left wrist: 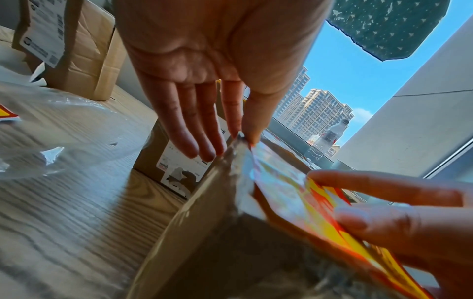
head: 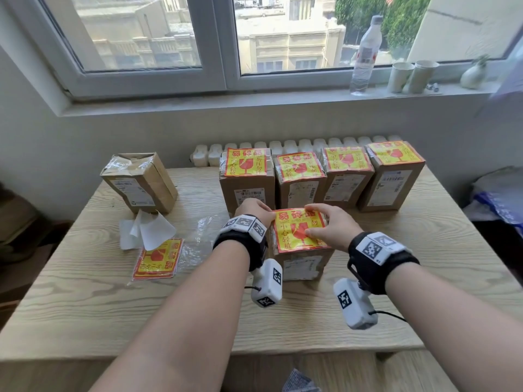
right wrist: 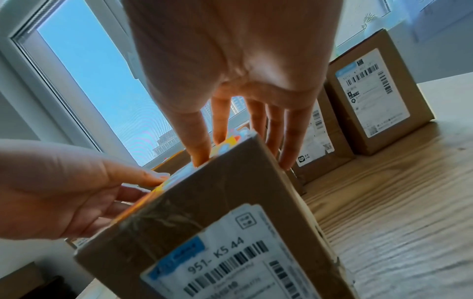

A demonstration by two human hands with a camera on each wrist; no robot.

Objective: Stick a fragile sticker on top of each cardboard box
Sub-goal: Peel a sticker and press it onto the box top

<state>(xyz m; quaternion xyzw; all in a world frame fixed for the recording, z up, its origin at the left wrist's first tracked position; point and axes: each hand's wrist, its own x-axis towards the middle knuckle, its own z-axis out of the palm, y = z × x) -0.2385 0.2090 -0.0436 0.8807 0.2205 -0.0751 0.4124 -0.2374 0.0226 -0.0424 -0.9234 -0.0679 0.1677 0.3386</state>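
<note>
A cardboard box (head: 302, 264) stands upright near the table's middle front, with a red-and-yellow fragile sticker (head: 294, 232) lying on its top. My left hand (head: 270, 212) pinches the sticker's far left corner between thumb and index finger (left wrist: 231, 121). My right hand (head: 314, 222) presses on the sticker's right half, thumb (right wrist: 198, 149) and index finger straight, the other fingers hanging over the box's right side. Behind stands a row of several boxes, each with a sticker (head: 244, 162) on top. One bare box (head: 141, 182) stands at the far left.
A stack of stickers (head: 157, 260), peeled white backing papers (head: 147, 230) and a clear plastic bag (head: 198, 244) lie left of the near box. A bottle (head: 365, 55) and paper cups (head: 410, 76) stand on the window sill. The wooden table (head: 113, 306) ends close in front.
</note>
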